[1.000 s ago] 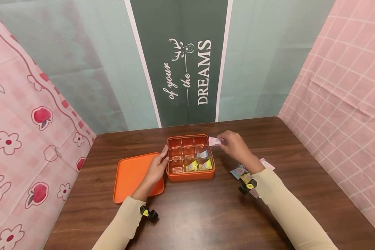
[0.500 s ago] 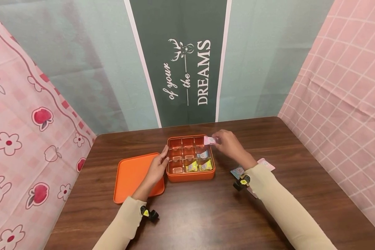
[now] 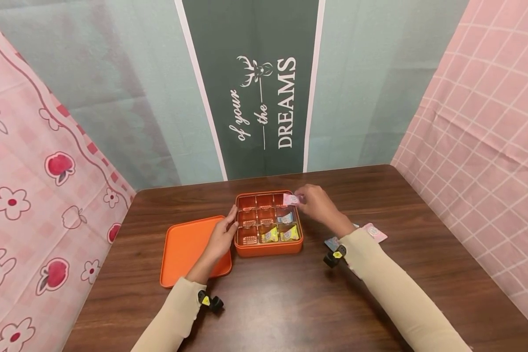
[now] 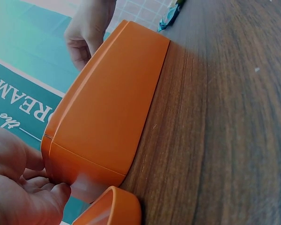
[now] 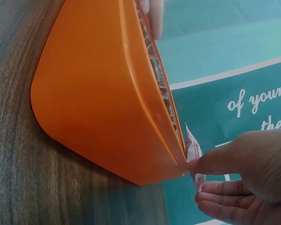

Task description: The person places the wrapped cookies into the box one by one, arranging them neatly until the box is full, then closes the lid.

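An orange box [image 3: 269, 250] with a clear divided insert stands on the table. Two yellow wrapped candies [image 3: 269, 234] lie in its front row, and a blue wrapped candy [image 3: 285, 218] lies in the middle row at the right. My right hand [image 3: 319, 204] pinches a pink wrapped candy [image 3: 291, 199] over the back right compartment. In the right wrist view that pink candy [image 5: 194, 154] is between thumb and fingers, right at the box rim. My left hand [image 3: 221, 235] rests against the box's left side, fingers straight along it; the left wrist view shows the hand [image 4: 28, 180] at the corner.
The orange lid [image 3: 189, 249] lies on the table left of the box, under my left forearm. To the right, a pink candy [image 3: 374, 231] and a blue candy [image 3: 333, 243] lie partly behind my right sleeve [image 3: 378, 274]. Fabric hangs behind and at both sides of the table.
My right hand has moved left with the pink candy, from beside the box's back right corner to over the compartment there. The left hand stays at the box.
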The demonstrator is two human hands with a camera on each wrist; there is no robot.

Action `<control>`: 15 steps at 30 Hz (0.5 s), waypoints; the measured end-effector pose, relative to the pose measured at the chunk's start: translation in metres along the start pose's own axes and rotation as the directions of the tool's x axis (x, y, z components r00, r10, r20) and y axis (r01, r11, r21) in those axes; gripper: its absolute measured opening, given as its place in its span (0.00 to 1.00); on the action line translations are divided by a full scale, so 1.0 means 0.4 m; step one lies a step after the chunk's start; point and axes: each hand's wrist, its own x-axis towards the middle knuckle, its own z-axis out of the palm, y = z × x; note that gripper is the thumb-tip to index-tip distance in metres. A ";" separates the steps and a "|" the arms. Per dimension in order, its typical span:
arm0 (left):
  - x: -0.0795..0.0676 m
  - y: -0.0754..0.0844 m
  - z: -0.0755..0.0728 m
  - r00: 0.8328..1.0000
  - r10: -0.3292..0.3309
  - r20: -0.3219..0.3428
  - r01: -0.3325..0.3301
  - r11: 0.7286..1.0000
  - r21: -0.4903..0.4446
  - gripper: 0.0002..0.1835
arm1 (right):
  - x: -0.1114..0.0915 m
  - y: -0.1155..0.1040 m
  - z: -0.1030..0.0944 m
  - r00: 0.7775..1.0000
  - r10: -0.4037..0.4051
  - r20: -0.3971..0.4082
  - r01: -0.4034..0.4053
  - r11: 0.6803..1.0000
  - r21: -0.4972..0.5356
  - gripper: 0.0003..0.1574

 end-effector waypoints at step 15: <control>-0.016 0.058 -0.005 1.000 -0.013 0.026 0.013 1.000 0.008 0.27 | 0.015 -0.015 0.005 0.999 -0.045 0.016 0.045 0.998 -0.044 0.12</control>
